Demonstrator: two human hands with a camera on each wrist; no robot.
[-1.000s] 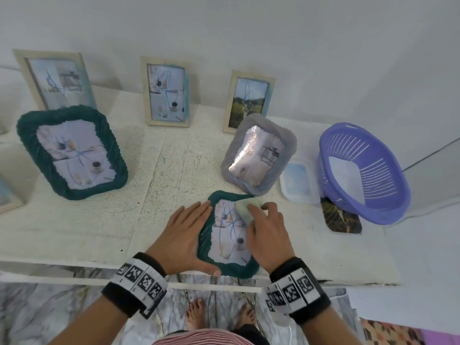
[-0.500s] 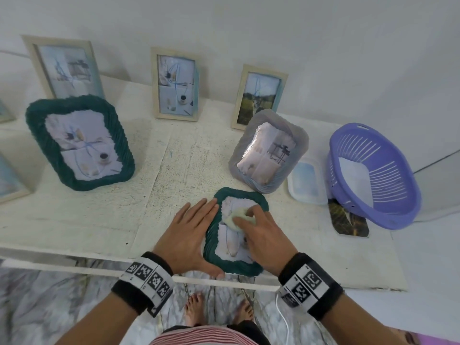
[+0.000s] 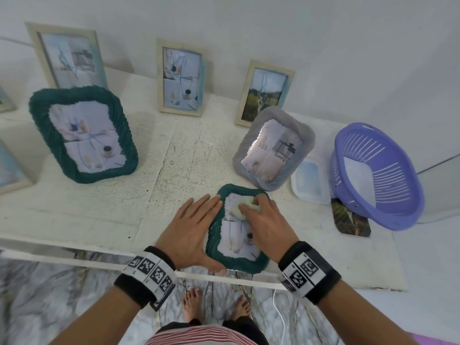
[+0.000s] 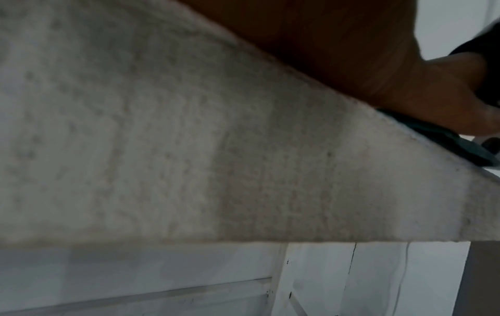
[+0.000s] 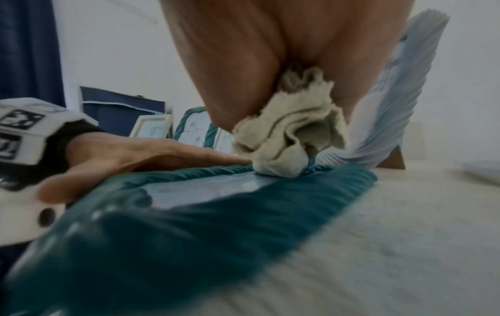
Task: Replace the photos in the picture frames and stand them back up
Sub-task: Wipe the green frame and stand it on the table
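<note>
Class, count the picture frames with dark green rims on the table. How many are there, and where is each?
2. One large green frame stands propped at the left. One small green frame lies flat at the table's front edge between both hands. None seems hidden.

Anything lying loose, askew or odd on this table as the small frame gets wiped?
A loose photo lies flat on the table, partly under the purple basket. The basket sits tilted, one edge resting on a clear lid. The small green frame overhangs the table's front edge while the right hand presses a cloth on it.
</note>
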